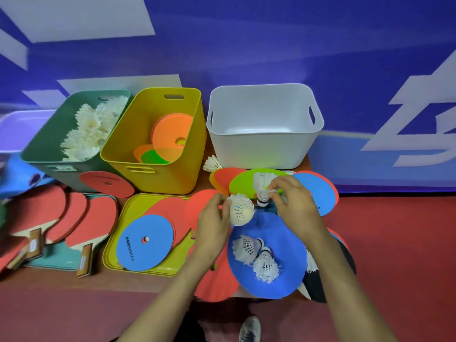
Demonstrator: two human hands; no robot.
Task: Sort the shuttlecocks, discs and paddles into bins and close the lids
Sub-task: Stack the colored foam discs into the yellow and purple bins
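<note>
The blue disc [158,243] on the yellow lid [116,253] bears black print: a few unreadable characters, then "SONICE". Labels on the paddle handles [85,261] are too blurred to read.

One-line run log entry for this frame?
left hand: holds shuttlecock; right hand: pinches second shuttlecock; green bin: shuttlecocks; yellow bin: discs; white bin: looks empty; paddles: unsorted
</note>
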